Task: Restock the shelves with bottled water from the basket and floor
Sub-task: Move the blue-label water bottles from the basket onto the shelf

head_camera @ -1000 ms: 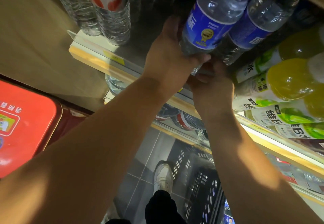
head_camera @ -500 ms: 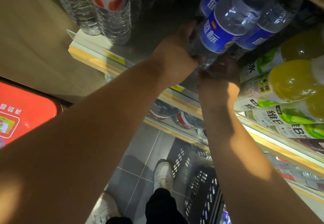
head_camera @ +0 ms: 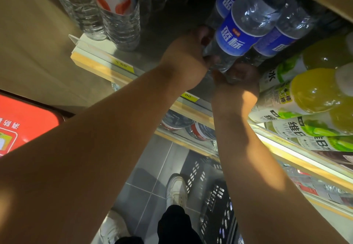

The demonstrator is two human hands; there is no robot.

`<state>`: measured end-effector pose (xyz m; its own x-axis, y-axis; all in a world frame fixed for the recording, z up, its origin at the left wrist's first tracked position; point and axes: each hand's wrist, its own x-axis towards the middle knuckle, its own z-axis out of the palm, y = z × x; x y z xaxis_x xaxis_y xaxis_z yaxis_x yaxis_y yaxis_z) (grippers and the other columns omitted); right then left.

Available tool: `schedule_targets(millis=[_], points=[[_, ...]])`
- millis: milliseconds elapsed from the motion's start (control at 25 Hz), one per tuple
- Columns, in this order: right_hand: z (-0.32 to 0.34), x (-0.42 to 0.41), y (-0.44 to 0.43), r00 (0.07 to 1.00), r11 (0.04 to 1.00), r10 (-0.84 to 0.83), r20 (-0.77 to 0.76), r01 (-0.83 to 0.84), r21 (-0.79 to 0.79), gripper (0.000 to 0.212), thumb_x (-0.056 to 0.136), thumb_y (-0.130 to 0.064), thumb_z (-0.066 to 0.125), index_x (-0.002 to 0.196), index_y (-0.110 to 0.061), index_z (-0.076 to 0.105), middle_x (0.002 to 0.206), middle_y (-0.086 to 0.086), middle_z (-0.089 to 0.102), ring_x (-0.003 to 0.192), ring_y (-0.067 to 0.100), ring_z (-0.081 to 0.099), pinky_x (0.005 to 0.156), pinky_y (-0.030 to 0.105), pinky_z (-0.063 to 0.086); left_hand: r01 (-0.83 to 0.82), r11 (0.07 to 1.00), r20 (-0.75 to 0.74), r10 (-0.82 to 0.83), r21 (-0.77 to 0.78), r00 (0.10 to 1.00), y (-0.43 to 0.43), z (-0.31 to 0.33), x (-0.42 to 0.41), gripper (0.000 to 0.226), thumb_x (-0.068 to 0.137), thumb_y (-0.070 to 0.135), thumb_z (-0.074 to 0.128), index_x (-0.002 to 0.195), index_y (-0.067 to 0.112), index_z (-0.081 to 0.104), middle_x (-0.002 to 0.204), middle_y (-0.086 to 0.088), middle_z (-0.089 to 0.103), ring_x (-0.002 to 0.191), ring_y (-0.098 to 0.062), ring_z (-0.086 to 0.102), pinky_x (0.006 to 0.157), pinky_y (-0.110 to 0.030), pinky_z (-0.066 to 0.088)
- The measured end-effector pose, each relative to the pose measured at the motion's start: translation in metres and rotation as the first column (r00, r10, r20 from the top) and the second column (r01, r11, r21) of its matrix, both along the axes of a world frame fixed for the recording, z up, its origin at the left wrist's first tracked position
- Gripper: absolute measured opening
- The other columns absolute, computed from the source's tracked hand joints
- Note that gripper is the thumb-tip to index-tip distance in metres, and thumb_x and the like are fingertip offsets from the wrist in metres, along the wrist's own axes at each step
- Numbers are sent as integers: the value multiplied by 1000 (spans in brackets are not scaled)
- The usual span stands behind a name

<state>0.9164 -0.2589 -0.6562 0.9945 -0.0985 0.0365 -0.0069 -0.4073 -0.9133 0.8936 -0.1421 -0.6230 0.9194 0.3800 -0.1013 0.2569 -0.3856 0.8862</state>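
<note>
A: Where do we put the task item?
B: We see the blue-label water bottle (head_camera: 233, 41) tilted at the shelf (head_camera: 99, 62) mouth, base toward us, touching 2 more blue-label bottles (head_camera: 282, 33) beside and behind it.
A: Hands?
B: We log the left hand (head_camera: 183, 60) on the bottle's lower left side, fingers curled round it. The right hand (head_camera: 238, 77) cups the base from below, fingers bent onto the plastic. Both clamped on the same bottle.
A: Neighbours?
B: We note 2 red-label bottles (head_camera: 114, 14) upright at the shelf's left end, well apart from the hands. Yellow drink bottles (head_camera: 313, 90) sit just right of the right hand.
A: Below?
B: We mark the dark basket (head_camera: 215, 201) on the grey tile floor (head_camera: 149, 167), next to a white shoe (head_camera: 176, 188). We cannot tell what the basket holds.
</note>
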Motion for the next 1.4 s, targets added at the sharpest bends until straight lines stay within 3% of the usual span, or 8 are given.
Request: schedule_targets(millis=[200,320,520,640,760,1080,1280,1400], points=[[-1,8,0,1000,996,-30,5,30,-82,21,74,-9,77,92,-10,67,75,-14,59,68,-7,53,62,3,37,-51,980,-17,55,195,998,0,-2,6,51,85,30,72,130,19,51,145,-4,38,130,-16,39,98,-22,38],[-2,9,-2,999,997,-45,2,45,-64,22,73,-14,79,93,-13,69,83,-10,65,79,7,61,65,4,38,12,996,3,-12,90,1000,7,-2,9,54,85,27,74,131,15,48,129,7,46,122,-10,44,89,-15,35],[-7,11,-4,998,994,-57,39,61,-96,21,72,-16,79,90,-21,69,89,-9,66,96,16,62,69,4,41,44,985,93,-29,-169,995,8,-18,14,53,81,13,76,126,13,47,132,-4,58,127,-20,53,105,-44,47],[-10,16,-2,996,991,-65,59,72,-116,26,68,-22,79,92,-24,70,90,-11,67,103,21,62,83,25,51,62,979,107,-42,-193,993,7,-22,18,53,81,12,76,126,15,47,134,-4,58,128,-20,53,105,-45,46],[-12,23,-4,997,983,-67,40,73,-169,32,68,-27,78,99,-24,69,99,-7,69,101,19,63,86,30,52,56,986,113,-38,-160,993,7,-21,23,57,81,13,76,130,10,47,134,-5,59,125,-19,56,104,-43,48],[-19,39,-7,998,965,-56,29,62,-254,38,73,-34,71,110,-29,65,123,0,62,110,17,59,89,23,48,78,989,139,-61,-122,988,4,-22,34,68,75,30,71,132,6,45,134,-12,58,125,-24,55,104,-45,47],[-18,40,-5,995,957,-74,60,87,-277,42,72,-36,66,112,-24,66,123,5,61,110,18,59,83,14,40,81,994,155,-68,-74,985,5,-26,40,68,73,27,72,130,2,45,132,-13,59,125,-27,56,102,-47,47],[-9,31,-6,999,970,-34,-5,32,-241,38,82,-23,67,119,-17,64,114,-4,63,103,12,59,79,7,38,112,994,89,-111,-11,990,10,-26,32,62,82,21,72,136,8,44,136,-9,58,127,-24,54,104,-44,46]])
